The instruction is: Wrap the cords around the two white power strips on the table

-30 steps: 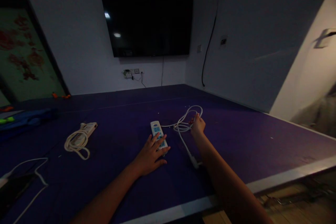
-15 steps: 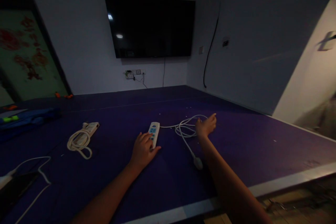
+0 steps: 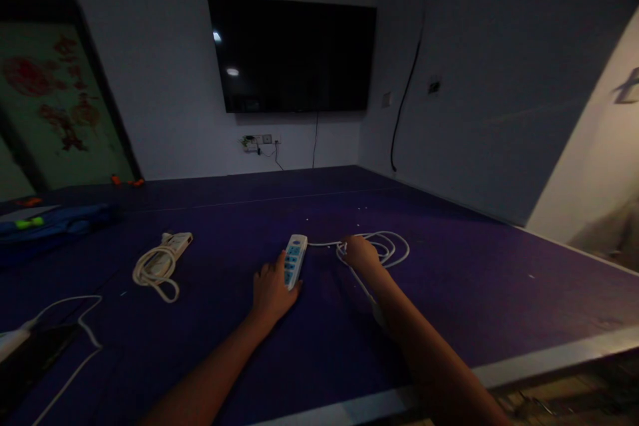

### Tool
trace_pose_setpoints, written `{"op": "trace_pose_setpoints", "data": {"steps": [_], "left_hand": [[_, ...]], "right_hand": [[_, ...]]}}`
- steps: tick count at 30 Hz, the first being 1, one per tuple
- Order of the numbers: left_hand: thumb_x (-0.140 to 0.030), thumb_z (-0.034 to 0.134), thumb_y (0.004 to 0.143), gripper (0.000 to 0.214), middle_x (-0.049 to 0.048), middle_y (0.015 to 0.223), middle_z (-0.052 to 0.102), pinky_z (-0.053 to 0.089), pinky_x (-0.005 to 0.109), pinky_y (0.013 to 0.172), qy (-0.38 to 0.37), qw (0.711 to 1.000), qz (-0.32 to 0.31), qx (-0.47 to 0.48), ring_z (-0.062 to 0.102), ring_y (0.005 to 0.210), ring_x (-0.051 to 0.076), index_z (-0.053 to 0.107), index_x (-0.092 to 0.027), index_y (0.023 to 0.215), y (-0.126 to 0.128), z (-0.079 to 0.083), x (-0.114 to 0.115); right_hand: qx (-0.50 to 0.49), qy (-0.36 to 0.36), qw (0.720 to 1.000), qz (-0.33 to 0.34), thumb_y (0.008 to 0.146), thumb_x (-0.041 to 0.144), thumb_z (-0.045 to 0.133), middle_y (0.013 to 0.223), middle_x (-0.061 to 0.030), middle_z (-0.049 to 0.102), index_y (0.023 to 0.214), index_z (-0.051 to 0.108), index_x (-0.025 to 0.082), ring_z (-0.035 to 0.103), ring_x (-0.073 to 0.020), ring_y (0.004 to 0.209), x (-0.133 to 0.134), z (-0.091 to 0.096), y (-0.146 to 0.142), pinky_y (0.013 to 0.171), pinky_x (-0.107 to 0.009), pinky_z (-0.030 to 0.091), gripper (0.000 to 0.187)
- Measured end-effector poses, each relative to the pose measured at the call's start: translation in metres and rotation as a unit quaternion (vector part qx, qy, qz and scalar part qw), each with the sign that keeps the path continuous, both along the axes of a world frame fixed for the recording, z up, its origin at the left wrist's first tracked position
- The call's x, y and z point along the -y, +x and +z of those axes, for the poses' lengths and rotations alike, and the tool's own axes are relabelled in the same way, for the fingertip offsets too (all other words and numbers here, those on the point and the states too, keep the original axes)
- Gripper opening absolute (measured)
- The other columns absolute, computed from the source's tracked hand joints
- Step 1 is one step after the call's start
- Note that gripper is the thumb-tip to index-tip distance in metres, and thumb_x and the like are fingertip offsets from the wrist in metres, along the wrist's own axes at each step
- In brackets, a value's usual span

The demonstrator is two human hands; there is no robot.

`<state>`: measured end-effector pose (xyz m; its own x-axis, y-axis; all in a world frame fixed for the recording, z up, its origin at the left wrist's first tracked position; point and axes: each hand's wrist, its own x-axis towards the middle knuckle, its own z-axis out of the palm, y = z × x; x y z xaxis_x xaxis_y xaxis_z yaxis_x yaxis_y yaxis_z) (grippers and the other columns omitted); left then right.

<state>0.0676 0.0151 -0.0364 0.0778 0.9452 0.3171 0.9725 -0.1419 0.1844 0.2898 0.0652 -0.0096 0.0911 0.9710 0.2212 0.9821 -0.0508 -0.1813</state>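
Note:
A white power strip with blue sockets lies on the purple table, pointing away from me. My left hand is closed around its near end. The strip's white cord lies in loose loops to the right. My right hand rests on the left part of those loops, fingers curled over the cord. The cord's plug end runs back toward me and is partly hidden under my right forearm.
A second power strip with a coiled cord lies at the left. Another white cable and a dark flat object sit at the near left. A blue bag lies far left. A wall television hangs behind.
My right hand has pulled back left from the far loop onto the cord near the strip and curled shut. My left hand slid to the strip's near end. The cord loops now lie flatter.

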Motion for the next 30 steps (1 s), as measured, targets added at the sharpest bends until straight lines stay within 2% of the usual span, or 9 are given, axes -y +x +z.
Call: {"op": "trace_pose_setpoints", "data": {"steps": [5, 8, 10, 13, 15, 17, 22, 25, 30], "left_hand": [[-0.037, 0.052, 0.079, 0.061, 0.0160, 0.108, 0.064, 0.041, 0.040, 0.085, 0.027, 0.999, 0.001, 0.030, 0.057, 0.103, 0.028, 0.038, -0.014, 0.134, -0.006, -0.010, -0.008], [-0.031, 0.050, 0.080, 0.058, 0.0185, 0.111, 0.063, 0.044, 0.040, 0.083, 0.087, 0.991, -0.032, 0.092, 0.059, 0.100, 0.028, 0.039, -0.010, 0.133, -0.013, -0.020, -0.018], [-0.031, 0.050, 0.080, 0.059, 0.0188, 0.115, 0.061, 0.046, 0.040, 0.083, 0.140, 0.977, -0.045, 0.157, 0.060, 0.099, 0.028, 0.038, -0.010, 0.133, -0.017, -0.023, -0.024], [-0.037, 0.052, 0.081, 0.063, 0.0192, 0.119, 0.058, 0.047, 0.041, 0.087, 0.219, 0.939, -0.014, 0.266, 0.058, 0.104, 0.028, 0.035, -0.010, 0.135, -0.023, -0.017, -0.029], [-0.041, 0.051, 0.081, 0.067, 0.0206, 0.122, 0.055, 0.044, 0.042, 0.092, 0.274, 0.905, 0.026, 0.324, 0.054, 0.111, 0.029, 0.032, -0.009, 0.137, -0.030, -0.007, -0.030], [-0.044, 0.051, 0.082, 0.068, 0.0208, 0.129, 0.049, 0.038, 0.043, 0.100, 0.341, 0.869, 0.062, 0.353, 0.047, 0.120, 0.029, 0.031, -0.010, 0.137, -0.038, 0.005, -0.030], [-0.045, 0.048, 0.083, 0.066, 0.0209, 0.135, 0.042, 0.030, 0.044, 0.106, 0.435, 0.802, 0.134, 0.386, 0.038, 0.127, 0.029, 0.031, -0.009, 0.137, -0.067, 0.022, -0.033], [-0.045, 0.049, 0.083, 0.066, 0.0216, 0.135, 0.041, 0.029, 0.047, 0.106, 0.447, 0.787, 0.161, 0.392, 0.037, 0.127, 0.030, 0.031, -0.009, 0.136, -0.079, 0.021, -0.038], [-0.046, 0.050, 0.082, 0.066, 0.0220, 0.133, 0.043, 0.029, 0.049, 0.105, 0.440, 0.806, 0.140, 0.371, 0.040, 0.125, 0.031, 0.033, -0.009, 0.135, -0.076, 0.015, -0.040]], "right_hand": [[-0.039, 0.029, 0.998, 0.027, 0.062, 0.003, 0.058, 0.098, -0.0093, 0.068, 0.107, 0.065, 0.019, 0.063, -0.0230, 0.095, -0.008, -0.009, 0.007, 0.076, -0.025, 0.045, 0.048], [-0.120, 0.093, 0.986, 0.072, 0.063, 0.001, 0.051, 0.088, -0.0058, 0.070, 0.105, 0.066, 0.019, 0.065, -0.0197, 0.085, -0.011, -0.007, 0.004, 0.074, -0.024, 0.047, 0.048], [-0.228, 0.171, 0.951, 0.117, 0.065, 0.004, 0.049, 0.084, -0.0041, 0.069, 0.106, 0.065, 0.020, 0.065, -0.0175, 0.077, -0.012, -0.002, 0.001, 0.070, -0.024, 0.049, 0.047], [-0.368, 0.327, 0.857, 0.153, 0.072, 0.015, 0.049, 0.092, -0.0054, 0.068, 0.106, 0.062, 0.019, 0.064, -0.0161, 0.078, -0.008, 0.010, 0.002, 0.072, -0.028, 0.051, 0.036], [-0.424, 0.441, 0.782, 0.118, 0.075, 0.020, 0.048, 0.097, -0.0074, 0.065, 0.104, 0.059, 0.017, 0.063, -0.0157, 0.081, -0.004, 0.018, 0.008, 0.076, -0.030, 0.050, 0.031], [-0.469, 0.514, 0.716, 0.051, 0.076, 0.020, 0.046, 0.097, -0.0079, 0.064, 0.107, 0.054, 0.016, 0.062, -0.0138, 0.077, -0.003, 0.022, 0.020, 0.072, -0.028, 0.050, 0.032], [-0.557, 0.556, 0.605, -0.116, 0.073, 0.012, 0.043, 0.092, -0.0049, 0.060, 0.110, 0.048, 0.016, 0.057, -0.0083, 0.066, -0.014, 0.013, 0.067, 0.062, -0.021, 0.049, 0.038], [-0.584, 0.539, 0.570, -0.208, 0.071, 0.008, 0.039, 0.088, -0.0040, 0.059, 0.108, 0.050, 0.013, 0.056, -0.0070, 0.062, -0.025, 0.000, 0.096, 0.060, -0.019, 0.049, 0.040], [-0.589, 0.468, 0.597, -0.279, 0.069, 0.012, 0.041, 0.076, -0.0032, 0.058, 0.096, 0.058, 0.011, 0.057, -0.0107, 0.059, -0.035, -0.022, 0.123, 0.056, -0.022, 0.049, 0.032]]}}
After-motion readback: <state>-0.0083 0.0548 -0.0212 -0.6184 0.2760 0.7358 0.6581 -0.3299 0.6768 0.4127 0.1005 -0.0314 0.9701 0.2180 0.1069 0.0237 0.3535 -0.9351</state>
